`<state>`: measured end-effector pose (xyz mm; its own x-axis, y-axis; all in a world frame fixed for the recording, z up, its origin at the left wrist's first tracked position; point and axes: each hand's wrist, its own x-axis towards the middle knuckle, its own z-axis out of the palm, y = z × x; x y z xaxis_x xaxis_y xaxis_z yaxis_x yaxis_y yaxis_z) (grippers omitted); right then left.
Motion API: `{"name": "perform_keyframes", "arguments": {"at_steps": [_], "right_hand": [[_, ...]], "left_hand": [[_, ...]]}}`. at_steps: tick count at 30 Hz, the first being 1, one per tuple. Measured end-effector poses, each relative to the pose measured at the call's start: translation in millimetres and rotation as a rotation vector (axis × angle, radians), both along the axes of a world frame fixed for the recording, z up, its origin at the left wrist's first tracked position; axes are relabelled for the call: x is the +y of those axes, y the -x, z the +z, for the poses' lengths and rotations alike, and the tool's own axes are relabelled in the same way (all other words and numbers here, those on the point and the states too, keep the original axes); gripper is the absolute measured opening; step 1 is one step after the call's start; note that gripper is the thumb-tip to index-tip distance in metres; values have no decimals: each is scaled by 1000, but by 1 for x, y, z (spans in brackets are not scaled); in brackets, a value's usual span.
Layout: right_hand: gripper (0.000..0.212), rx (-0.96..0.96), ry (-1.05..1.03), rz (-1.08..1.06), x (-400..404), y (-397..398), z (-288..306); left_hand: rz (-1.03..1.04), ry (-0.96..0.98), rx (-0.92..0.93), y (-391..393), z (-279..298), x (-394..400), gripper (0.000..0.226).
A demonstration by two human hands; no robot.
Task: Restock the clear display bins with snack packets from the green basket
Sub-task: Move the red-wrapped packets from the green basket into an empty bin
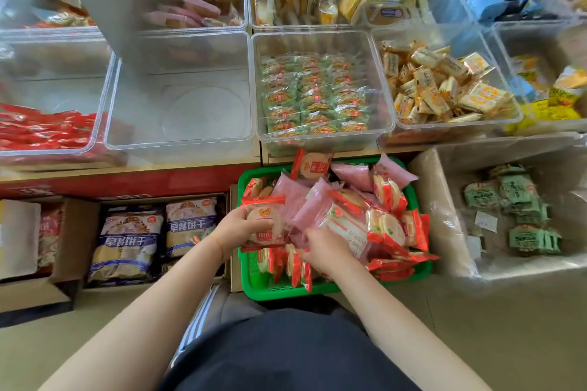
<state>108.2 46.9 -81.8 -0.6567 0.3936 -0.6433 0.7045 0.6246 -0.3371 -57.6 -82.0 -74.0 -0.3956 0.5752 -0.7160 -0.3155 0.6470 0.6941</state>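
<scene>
Gripping a stack of red-edged round cracker packets (265,221), the left hand (236,227) holds it at the near-left edge of the green basket (254,276). Her right hand (322,247) digs among the loose packets, fingers curled; whether its grip has closed on one is hard to tell. Gathering is the step in hand. Next, the stack likely goes up to the empty clear bin (181,111) on the counter, lifted over the bin's front wall. Beside it sits a bin of green packets (317,95); cardboard boxes of biscuit bags (127,241) stand left of the basket.
</scene>
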Motion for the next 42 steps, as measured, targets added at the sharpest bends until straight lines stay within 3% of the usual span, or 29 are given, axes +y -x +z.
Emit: {"name": "perform_keyframes", "arguments": {"at_steps": [2, 4, 10, 15, 19, 21, 25, 31, 33, 35, 37, 39, 42], "right_hand": [[14, -61, -103, 125, -9, 4, 0], [25, -73, -110, 119, -14, 8, -1], [18, 85, 69, -264, 17, 11, 14], [14, 340, 381, -683, 55, 2, 40], [15, 627, 937, -1121, 70, -7, 52], [16, 628, 953, -1177, 68, -6, 49], [16, 522, 796, -1163, 50, 1, 52], [33, 532, 1014, -1186, 29, 14, 56], [22, 639, 936, -1179, 17, 27, 66], [13, 785, 708, -1131, -1, 45, 82], [9, 930, 542, -1023, -23, 70, 97], [13, 1019, 448, -771, -53, 97, 107], [16, 899, 165, -300, -101, 138, 96]], "left_hand": [[39, -28, -56, -3, 0, -3, 33], [80, -28, -88, -5, -1, -7, 32], [199, -10, -144, 0, 9, -11, 23], [223, -9, -140, 5, 13, -11, 28], [216, -51, -131, 7, 20, -6, 35], [200, -56, -130, 7, 23, -4, 37], [202, -48, -124, 9, 29, -1, 47], [257, -20, -93, 21, 40, -13, 46], [272, -27, -109, 29, 42, -19, 48], [284, -29, -148, 37, 43, -26, 48], [309, -48, -208, 48, 46, -33, 46], [350, -114, -321, 64, 50, -43, 50], [346, -289, -466, 103, 59, -76, 64]]}}
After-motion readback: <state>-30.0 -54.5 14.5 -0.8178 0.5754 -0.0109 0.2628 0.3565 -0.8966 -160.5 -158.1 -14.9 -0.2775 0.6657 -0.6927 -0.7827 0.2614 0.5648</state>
